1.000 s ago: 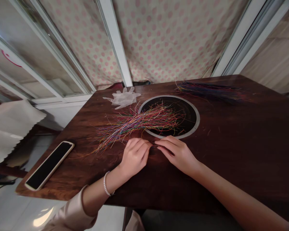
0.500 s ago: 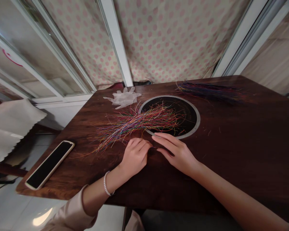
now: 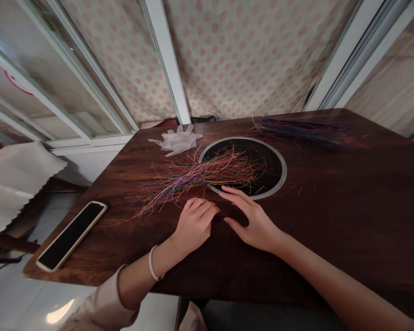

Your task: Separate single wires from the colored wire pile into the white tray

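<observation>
Near the front middle of the table, my left hand is closed, thumb pressed to the curled fingers. A thin wire tip, barely visible, pokes out from its fingertips; the rest of that wire is hidden. My right hand is just to the right, its thumb and fingers apart with nothing seen between them. Its fingertips are by the near rim of the round black inset plate. Beyond both hands lies a loose bundle of thin multicoloured wires, partly over that plate.
A second, darker wire bundle lies at the back right of the wooden table. Clear plastic gloves rest at the back left. A phone lies along the left edge. Small wire scraps are scattered right of the plate.
My right hand has opened a little wider, its thumb and fingers moving slightly away from my left fingertips. The left hand has stayed nearly still.
</observation>
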### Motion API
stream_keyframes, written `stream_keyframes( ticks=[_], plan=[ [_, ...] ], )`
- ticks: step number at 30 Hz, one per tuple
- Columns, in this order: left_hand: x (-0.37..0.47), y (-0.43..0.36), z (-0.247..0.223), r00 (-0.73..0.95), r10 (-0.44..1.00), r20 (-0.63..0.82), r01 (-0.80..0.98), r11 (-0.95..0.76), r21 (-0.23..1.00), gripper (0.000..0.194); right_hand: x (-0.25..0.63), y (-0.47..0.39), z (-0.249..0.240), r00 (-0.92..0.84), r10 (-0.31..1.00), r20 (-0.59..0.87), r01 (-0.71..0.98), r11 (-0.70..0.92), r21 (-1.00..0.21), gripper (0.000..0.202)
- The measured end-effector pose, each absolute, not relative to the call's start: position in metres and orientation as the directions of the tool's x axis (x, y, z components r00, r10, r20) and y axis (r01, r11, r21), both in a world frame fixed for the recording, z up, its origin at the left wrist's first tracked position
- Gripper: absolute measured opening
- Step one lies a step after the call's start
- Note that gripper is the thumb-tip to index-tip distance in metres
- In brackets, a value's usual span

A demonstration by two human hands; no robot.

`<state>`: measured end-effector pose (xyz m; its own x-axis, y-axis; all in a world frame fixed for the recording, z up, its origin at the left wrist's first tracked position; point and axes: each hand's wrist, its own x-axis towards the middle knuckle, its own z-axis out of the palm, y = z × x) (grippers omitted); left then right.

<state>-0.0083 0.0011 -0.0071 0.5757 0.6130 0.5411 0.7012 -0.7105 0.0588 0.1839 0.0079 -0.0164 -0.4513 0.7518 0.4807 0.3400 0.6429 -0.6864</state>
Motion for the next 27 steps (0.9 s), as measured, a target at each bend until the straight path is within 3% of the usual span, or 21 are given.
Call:
stream_keyframes(
  ticks=[3, 11, 17, 23, 27],
  plan=[
    [-0.0089, 0.0013, -0.0083, 0.59, 0.602, 0.538, 0.689, -0.723, 0.053, 0.024, 0.1841, 0.009, -0.0165, -0.465, 0.757, 0.459, 0.334, 0.63, -0.701, 0.056],
    [-0.0078, 0.0004, -0.0072, 0.576, 0.613, 0.541, 0.705, -0.707, 0.05, 0.024, 0.1822, 0.01, -0.0179, -0.402, 0.756, 0.517, 0.307, 0.643, -0.701, 0.044],
    [-0.0069, 0.0006, -0.0089, 0.516, 0.643, 0.566, 0.706, -0.694, 0.144, 0.015, 0.1803, 0.012, -0.0208, -0.325, 0.787, 0.525, 0.267, 0.609, -0.747, 0.04],
    [-0.0076, 0.0016, -0.0105, 0.477, 0.651, 0.591, 0.688, -0.695, 0.211, 0.015, 0.18, 0.0118, -0.0185, -0.284, 0.847, 0.449, 0.19, 0.509, -0.84, 0.022],
    [-0.0077, 0.0018, -0.0098, 0.482, 0.638, 0.6, 0.674, -0.708, 0.212, 0.016, 0.1801, 0.0115, -0.0157, -0.297, 0.842, 0.451, 0.229, 0.521, -0.822, 0.011]
  ],
)
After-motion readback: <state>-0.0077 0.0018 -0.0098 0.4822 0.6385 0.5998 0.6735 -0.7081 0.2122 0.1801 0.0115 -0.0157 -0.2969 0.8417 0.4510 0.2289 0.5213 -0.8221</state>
